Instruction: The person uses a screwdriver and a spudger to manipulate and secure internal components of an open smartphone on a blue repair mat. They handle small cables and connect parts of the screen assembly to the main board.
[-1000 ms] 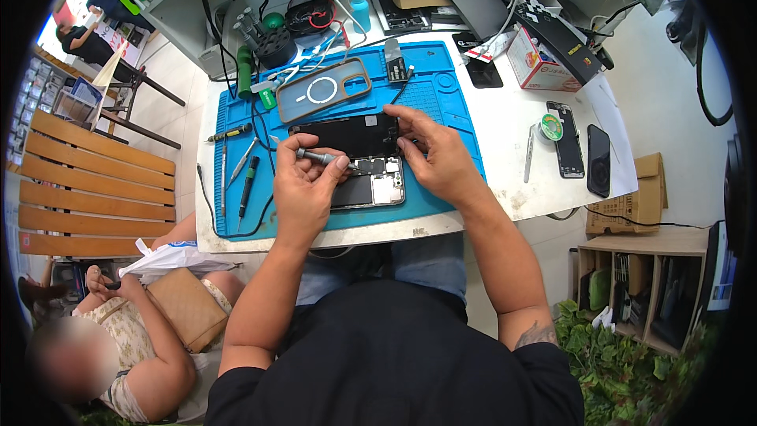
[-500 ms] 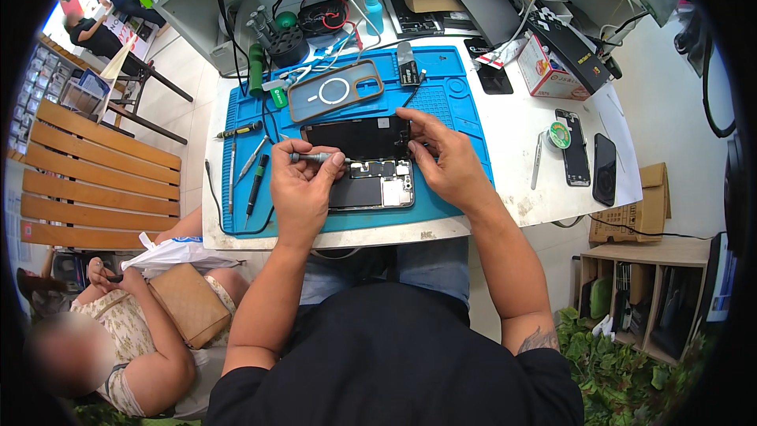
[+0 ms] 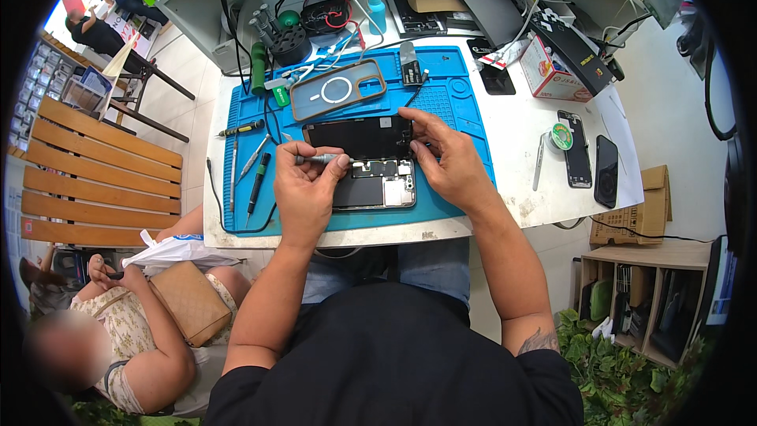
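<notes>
An opened phone lies on the blue work mat (image 3: 465,110), its body (image 3: 363,192) showing a dark battery, a circuit board and bright metal parts. The black screen (image 3: 359,136) is folded up at the far side of the body. My left hand (image 3: 306,193) is closed on a slim grey screwdriver (image 3: 322,158), held nearly level with its tip over the circuit board's upper left. I cannot tell whether the tip touches. My right hand (image 3: 448,156) pinches the screen's right edge between thumb and fingers.
A phone case (image 3: 339,91) lies beyond the screen. Green-handled screwdriver (image 3: 259,183) and tweezers (image 3: 254,156) lie left. At right are a solder spool (image 3: 560,136), another phone (image 3: 605,170) and a red-white box (image 3: 550,71). A person (image 3: 158,339) sits at lower left.
Both hands keep nearly the same places and grips. The view has shifted very slightly, and the phone and screen look otherwise unchanged.
</notes>
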The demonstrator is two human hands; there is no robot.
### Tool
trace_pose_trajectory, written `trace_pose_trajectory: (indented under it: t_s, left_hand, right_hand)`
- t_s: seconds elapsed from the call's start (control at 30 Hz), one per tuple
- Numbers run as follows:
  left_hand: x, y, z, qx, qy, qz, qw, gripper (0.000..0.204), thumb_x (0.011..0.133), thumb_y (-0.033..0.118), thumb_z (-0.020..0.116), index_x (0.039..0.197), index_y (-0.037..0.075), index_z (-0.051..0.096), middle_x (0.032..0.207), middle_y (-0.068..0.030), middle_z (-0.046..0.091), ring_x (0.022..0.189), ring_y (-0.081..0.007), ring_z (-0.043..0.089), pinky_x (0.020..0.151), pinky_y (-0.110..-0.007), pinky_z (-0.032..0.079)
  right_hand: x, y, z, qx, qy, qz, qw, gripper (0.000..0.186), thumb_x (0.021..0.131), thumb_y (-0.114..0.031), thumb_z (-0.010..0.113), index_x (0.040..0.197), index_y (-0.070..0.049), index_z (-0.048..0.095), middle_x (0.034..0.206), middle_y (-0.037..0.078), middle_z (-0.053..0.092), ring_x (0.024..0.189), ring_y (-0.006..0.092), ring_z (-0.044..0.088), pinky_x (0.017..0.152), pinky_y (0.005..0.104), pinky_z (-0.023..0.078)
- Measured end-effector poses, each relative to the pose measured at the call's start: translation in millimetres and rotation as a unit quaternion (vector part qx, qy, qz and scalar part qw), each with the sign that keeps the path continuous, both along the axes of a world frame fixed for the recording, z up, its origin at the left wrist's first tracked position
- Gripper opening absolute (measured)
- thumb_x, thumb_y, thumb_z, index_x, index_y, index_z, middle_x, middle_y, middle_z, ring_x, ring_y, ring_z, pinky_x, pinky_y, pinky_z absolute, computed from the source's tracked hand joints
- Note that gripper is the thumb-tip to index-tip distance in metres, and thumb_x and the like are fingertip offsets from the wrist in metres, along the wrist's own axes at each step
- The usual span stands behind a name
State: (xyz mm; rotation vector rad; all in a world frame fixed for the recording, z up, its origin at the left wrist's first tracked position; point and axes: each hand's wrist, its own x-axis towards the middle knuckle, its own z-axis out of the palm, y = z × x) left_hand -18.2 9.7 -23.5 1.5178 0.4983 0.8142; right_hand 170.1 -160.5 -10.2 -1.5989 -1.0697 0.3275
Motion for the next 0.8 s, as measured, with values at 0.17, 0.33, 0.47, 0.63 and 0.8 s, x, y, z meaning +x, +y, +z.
trace_pose_trajectory:
  t_s: [0.17,0.33,0.47,0.63,0.8]
  left_hand:
    - [-0.1,0.5,-2.8,-0.001,-0.005,0.002,1.0,0.044,0.103,-0.004,0.08,0.119,0.008,0.042,0.115,-0.0202,0.077,0.094,-0.0171,0.077,0.087,-0.031,0.068]
    - [0.2,-0.7,-1.9,-0.007,-0.011,-0.001,1.0,0.043,0.103,-0.004,0.08,0.119,0.008,0.042,0.115,-0.0199,0.078,0.094,-0.017,0.078,0.087,-0.031,0.068]
    - [0.6,-2.3,0.5,-0.016,-0.013,0.001,1.0,0.043,0.102,-0.007,0.08,0.12,0.007,0.043,0.114,-0.0201,0.078,0.097,-0.0168,0.077,0.089,-0.03,0.067]
    - [-0.4,-2.8,0.6,-0.013,-0.01,0.004,1.0,0.042,0.102,-0.008,0.08,0.12,0.006,0.044,0.113,-0.0194,0.078,0.098,-0.0164,0.077,0.09,-0.029,0.066]
    - [-0.7,-3.2,1.0,-0.011,-0.01,0.001,1.0,0.042,0.102,-0.007,0.08,0.12,0.006,0.044,0.113,-0.0185,0.078,0.097,-0.0156,0.076,0.091,-0.029,0.066]
  right_hand:
    - [-0.3,0.1,-0.5,0.003,0.0,-0.001,1.0,0.054,0.101,0.011,0.066,0.153,-0.005,0.065,0.121,0.021,0.079,0.108,0.0321,0.08,0.096,0.0412,0.064]
    - [0.1,0.5,-3.3,-0.001,0.01,-0.001,1.0,0.055,0.101,0.011,0.066,0.153,-0.006,0.065,0.12,0.02,0.079,0.107,0.0314,0.079,0.096,0.0408,0.064]
    - [0.2,0.7,-3.2,0.005,0.003,-0.001,1.0,0.055,0.101,0.01,0.067,0.153,-0.006,0.065,0.12,0.02,0.078,0.106,0.0313,0.079,0.096,0.0406,0.064]
    - [0.1,0.6,-3.1,0.004,0.001,-0.002,1.0,0.055,0.101,0.01,0.067,0.153,-0.006,0.065,0.122,0.02,0.078,0.107,0.0318,0.079,0.096,0.0408,0.064]
    - [0.4,1.0,-4.9,0.008,-0.001,-0.002,1.0,0.054,0.101,0.01,0.066,0.153,-0.006,0.065,0.122,0.02,0.079,0.107,0.0319,0.079,0.096,0.041,0.064]
